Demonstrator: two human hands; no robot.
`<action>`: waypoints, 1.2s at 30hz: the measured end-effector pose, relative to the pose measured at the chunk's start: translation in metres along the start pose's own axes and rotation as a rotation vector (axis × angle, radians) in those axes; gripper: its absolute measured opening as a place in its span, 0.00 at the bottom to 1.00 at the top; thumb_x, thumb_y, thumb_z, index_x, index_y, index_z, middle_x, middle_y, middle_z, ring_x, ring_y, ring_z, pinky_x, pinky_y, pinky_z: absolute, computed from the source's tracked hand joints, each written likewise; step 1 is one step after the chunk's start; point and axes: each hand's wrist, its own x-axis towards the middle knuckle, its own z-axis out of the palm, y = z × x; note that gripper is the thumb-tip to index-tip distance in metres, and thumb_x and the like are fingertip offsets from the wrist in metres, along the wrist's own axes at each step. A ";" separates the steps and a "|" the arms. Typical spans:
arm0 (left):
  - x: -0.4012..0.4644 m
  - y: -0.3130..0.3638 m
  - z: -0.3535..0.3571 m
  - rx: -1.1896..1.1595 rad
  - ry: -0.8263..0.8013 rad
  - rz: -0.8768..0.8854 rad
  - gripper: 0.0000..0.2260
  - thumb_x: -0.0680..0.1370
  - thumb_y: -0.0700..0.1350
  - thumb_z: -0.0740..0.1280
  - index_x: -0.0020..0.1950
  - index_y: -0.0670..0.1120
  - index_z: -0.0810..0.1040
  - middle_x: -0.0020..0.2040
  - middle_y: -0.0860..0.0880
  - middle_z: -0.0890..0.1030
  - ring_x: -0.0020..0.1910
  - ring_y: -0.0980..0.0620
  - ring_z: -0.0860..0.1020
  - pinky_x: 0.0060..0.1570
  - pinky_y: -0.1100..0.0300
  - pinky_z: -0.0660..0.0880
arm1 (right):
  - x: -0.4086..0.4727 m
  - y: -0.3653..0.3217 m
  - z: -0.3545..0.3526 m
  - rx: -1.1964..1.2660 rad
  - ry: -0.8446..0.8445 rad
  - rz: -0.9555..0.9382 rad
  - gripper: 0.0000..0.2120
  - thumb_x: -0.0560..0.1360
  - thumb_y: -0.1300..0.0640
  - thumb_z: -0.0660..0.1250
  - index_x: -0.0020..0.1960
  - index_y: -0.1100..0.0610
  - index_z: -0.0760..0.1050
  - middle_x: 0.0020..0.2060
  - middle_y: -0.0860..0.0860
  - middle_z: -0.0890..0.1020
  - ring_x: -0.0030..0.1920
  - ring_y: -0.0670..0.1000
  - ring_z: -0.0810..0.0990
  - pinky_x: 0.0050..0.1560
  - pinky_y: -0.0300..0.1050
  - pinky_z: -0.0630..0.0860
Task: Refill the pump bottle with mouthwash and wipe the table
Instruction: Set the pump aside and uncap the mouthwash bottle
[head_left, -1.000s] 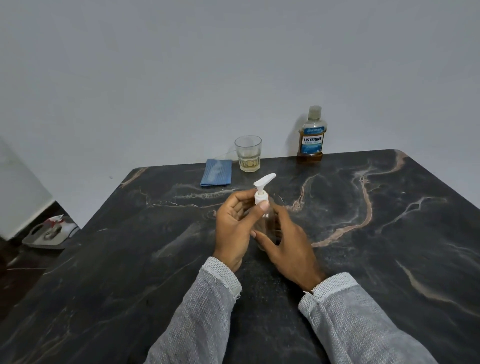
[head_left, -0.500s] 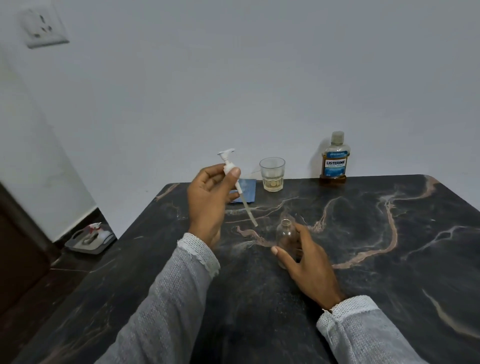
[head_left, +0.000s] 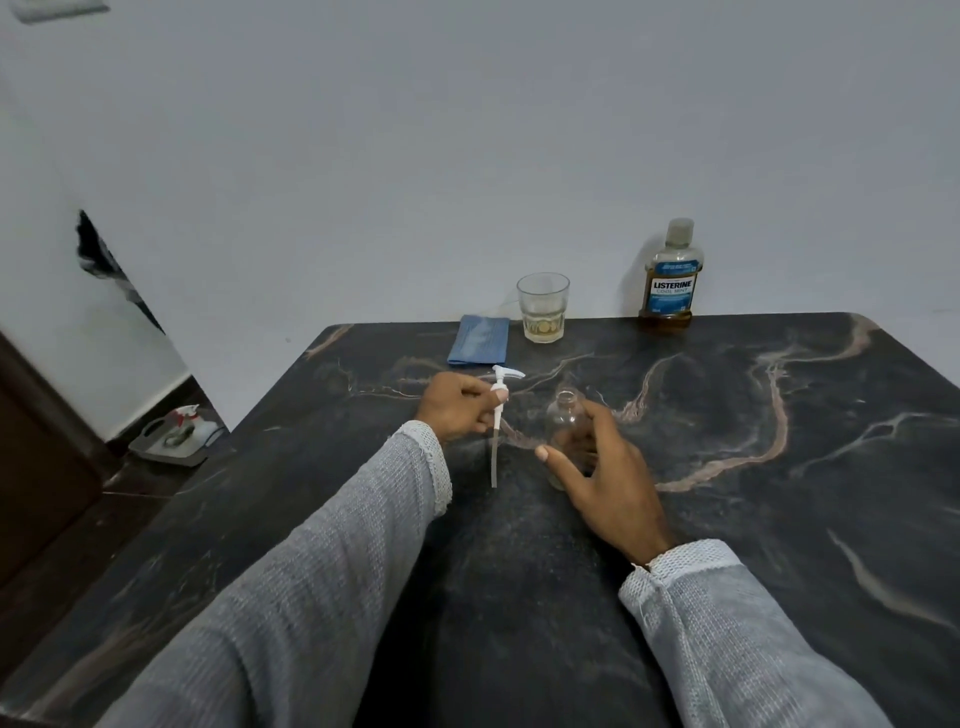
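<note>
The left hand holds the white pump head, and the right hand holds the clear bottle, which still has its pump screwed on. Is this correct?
Not quite. The head view shows the clear bottle in the right hand with an open neck; the pump head, tube hanging down, is in the left hand. The rest is right.

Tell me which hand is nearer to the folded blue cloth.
Left. The left hand, holding the pump, sits just in front of the cloth. The right hand is farther right and nearer the person, around the small bottle.
</note>
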 end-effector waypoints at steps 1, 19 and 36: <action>0.003 -0.003 0.001 0.052 -0.005 -0.002 0.11 0.76 0.42 0.71 0.51 0.34 0.82 0.32 0.46 0.79 0.28 0.54 0.74 0.29 0.64 0.75 | 0.000 0.001 0.000 -0.003 0.003 0.000 0.23 0.72 0.40 0.69 0.63 0.41 0.65 0.48 0.37 0.80 0.49 0.37 0.79 0.50 0.40 0.78; 0.008 -0.036 0.009 0.132 0.084 0.016 0.08 0.73 0.47 0.74 0.46 0.44 0.86 0.44 0.48 0.86 0.49 0.48 0.82 0.59 0.50 0.76 | 0.002 -0.001 0.000 -0.008 -0.017 0.018 0.25 0.73 0.43 0.70 0.66 0.47 0.65 0.48 0.40 0.80 0.49 0.40 0.80 0.52 0.47 0.80; -0.001 -0.041 0.009 0.081 0.144 0.071 0.04 0.75 0.49 0.71 0.44 0.50 0.84 0.41 0.51 0.85 0.41 0.53 0.81 0.50 0.58 0.78 | 0.000 -0.003 -0.001 0.032 -0.015 0.036 0.26 0.71 0.39 0.70 0.63 0.35 0.60 0.48 0.28 0.74 0.50 0.27 0.75 0.46 0.22 0.70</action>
